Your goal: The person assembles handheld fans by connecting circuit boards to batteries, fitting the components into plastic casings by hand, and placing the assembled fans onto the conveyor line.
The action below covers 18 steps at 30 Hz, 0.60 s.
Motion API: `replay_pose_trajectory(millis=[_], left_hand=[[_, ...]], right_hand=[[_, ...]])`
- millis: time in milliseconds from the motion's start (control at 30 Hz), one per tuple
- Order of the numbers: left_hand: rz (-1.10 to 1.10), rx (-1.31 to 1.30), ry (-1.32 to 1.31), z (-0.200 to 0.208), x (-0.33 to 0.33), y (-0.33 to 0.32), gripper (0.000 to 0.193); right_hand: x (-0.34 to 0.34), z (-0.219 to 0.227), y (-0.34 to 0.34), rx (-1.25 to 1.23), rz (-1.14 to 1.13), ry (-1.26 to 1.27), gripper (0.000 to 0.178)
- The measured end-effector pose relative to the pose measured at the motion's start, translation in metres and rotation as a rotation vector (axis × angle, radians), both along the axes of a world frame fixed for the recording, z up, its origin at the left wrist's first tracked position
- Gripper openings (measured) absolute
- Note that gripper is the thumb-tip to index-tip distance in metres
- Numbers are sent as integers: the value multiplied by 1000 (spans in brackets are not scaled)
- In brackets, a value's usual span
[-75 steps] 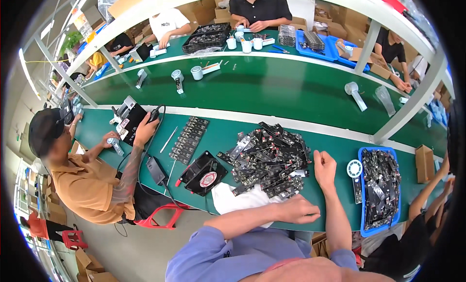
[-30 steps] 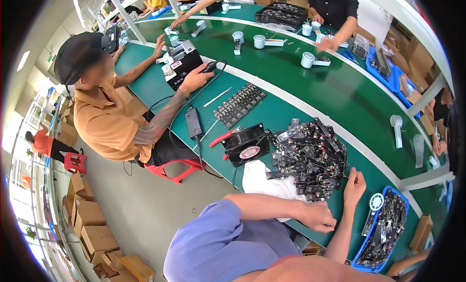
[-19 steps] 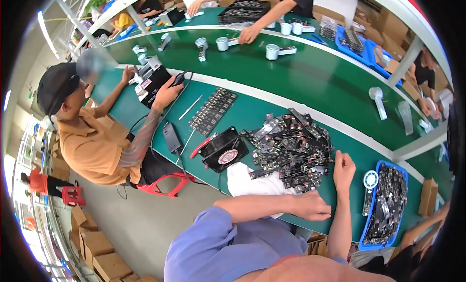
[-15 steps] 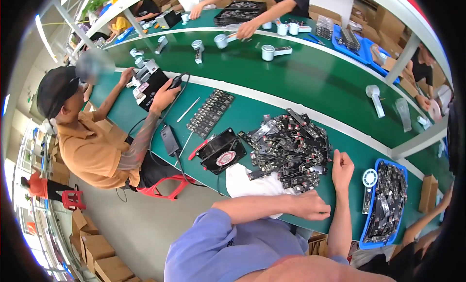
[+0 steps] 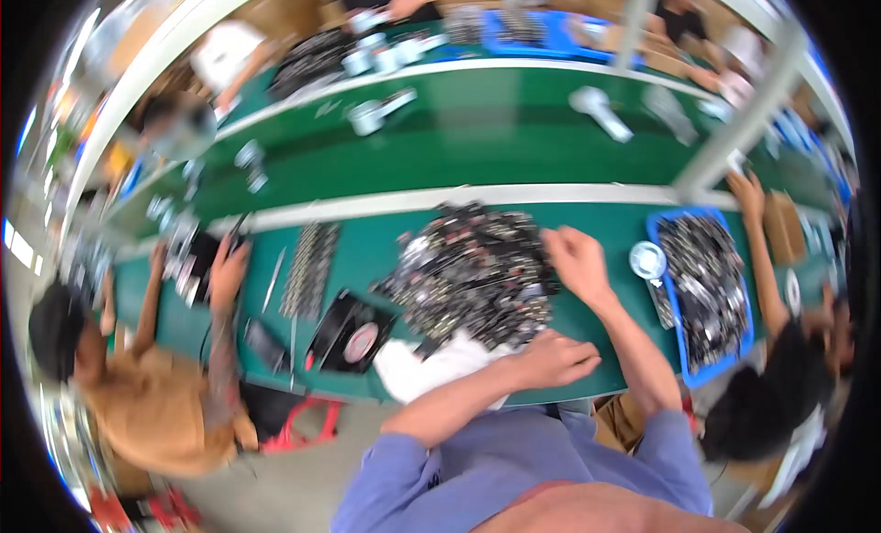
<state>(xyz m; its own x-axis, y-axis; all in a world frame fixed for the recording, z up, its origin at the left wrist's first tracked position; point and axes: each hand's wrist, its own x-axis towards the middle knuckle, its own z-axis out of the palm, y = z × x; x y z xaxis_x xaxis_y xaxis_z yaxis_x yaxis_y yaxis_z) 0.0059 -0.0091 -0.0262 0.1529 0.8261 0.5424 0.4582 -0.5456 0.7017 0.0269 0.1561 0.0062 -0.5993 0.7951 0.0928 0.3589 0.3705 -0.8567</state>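
A large heap of small black circuit-board parts (image 5: 473,271) lies on the green table in front of me. My left hand (image 5: 555,359) is closed in a fist at the heap's near right edge, with no object showing in it. My right hand (image 5: 576,262) is closed too, its curled fingers against the heap's right side; what they hold, if anything, is hidden. Under the near side of the heap is a white cloth (image 5: 427,368). Left of the cloth stands a black fan (image 5: 351,336) with a round pale label. Motion blurs the picture.
At right, a blue tray (image 5: 679,290) holds more such parts, with a white round-headed device (image 5: 648,260) at its rim. A row of boards (image 5: 310,269) lies left. Co-workers sit either side. Beyond a white rail, a green belt (image 5: 486,120) carries pale handheld devices.
My view has swung to the right, so the table and heap appear further left. Both my hands stay closed beside the heap. The co-worker on the left still holds the boxy device.
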Motion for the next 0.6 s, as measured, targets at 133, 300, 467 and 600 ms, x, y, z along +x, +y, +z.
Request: replay_pose_trajectory(millis=[133, 300, 467, 600], left_hand=[[7, -37, 54, 2, -11, 8, 6], [-40, 14, 50, 9, -8, 15, 10], [-32, 12, 45, 10, -6, 14, 11], [-53, -45, 55, 13, -6, 14, 10]], right_hand=[[-51, 67, 73, 301, 100, -32, 36], [-55, 36, 258, 632, -303, -647, 35], [-40, 2, 327, 302, -349, -869, 50], [-42, 11, 317, 341, -210, -976, 56]])
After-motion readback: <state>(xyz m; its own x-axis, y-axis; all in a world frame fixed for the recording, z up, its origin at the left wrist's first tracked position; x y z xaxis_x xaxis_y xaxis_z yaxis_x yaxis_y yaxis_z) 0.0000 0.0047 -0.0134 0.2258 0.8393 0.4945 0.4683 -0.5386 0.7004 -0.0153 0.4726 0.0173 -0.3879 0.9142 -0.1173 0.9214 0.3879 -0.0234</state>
